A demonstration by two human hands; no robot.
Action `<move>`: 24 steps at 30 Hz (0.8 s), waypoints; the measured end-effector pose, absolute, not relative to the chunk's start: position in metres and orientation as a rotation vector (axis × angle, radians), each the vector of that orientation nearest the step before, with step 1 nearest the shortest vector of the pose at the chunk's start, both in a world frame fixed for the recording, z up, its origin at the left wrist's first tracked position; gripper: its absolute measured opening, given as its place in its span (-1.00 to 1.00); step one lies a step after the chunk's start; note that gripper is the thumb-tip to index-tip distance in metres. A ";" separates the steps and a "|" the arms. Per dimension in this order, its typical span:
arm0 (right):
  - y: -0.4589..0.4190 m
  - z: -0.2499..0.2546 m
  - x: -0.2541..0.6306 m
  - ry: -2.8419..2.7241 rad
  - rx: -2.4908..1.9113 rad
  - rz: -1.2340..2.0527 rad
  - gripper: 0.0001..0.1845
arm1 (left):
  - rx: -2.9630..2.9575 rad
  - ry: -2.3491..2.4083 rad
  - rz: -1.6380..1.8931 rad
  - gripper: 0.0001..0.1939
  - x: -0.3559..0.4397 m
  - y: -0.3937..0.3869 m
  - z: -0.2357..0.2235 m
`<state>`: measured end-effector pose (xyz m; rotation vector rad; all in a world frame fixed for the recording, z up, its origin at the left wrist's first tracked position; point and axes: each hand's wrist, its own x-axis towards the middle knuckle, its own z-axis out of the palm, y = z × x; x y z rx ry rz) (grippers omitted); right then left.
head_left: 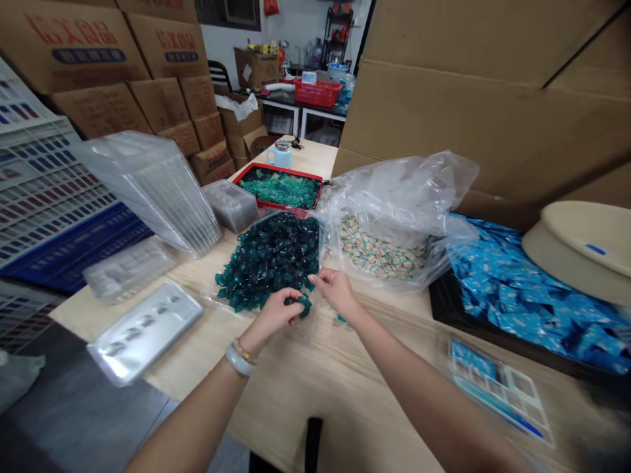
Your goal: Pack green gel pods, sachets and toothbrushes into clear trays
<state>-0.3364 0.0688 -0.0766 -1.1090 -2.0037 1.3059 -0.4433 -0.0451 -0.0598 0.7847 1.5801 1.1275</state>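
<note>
My left hand point(280, 311), with a pale bangle at the wrist, curls around a few dark green gem-shaped pieces point(304, 305). Beside it, my right hand point(336, 292) is pinched together at the fingertips, with a small green piece at their tips. Both hands are at the near right edge of a heap of glossy dark green gem-shaped pieces point(276, 256), which lies on a clear plastic bag or sheet. Another green bit point(341, 318) shows on the table just under my right wrist.
Behind the heap are a red-rimmed tray point(323, 190) of lighter green pieces and a light blue mug point(280, 156). To the right are a clear bag point(419, 190) of small wrapped pieces and blue packets point(513, 282). Clear plastic trays point(148, 184) and a silvery tray point(148, 332) stand left.
</note>
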 end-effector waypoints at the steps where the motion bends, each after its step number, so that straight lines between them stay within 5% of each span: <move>1: 0.066 -0.076 -0.341 -2.053 -1.050 1.310 -0.78 | 0.786 1.585 1.155 -0.82 -0.445 -0.047 -0.061; 11: 0.049 -0.063 -0.324 -2.453 -0.755 1.353 -0.90 | 1.099 1.767 1.227 -0.84 -0.442 -0.049 -0.064; 19: 0.049 -0.053 -0.324 -2.691 -0.768 0.674 -0.79 | 0.855 1.645 1.176 -0.81 -0.446 -0.052 -0.061; 24: 0.050 -0.067 -0.332 -2.447 -0.926 0.884 -0.81 | 0.768 1.592 1.272 -0.79 -0.452 -0.054 -0.067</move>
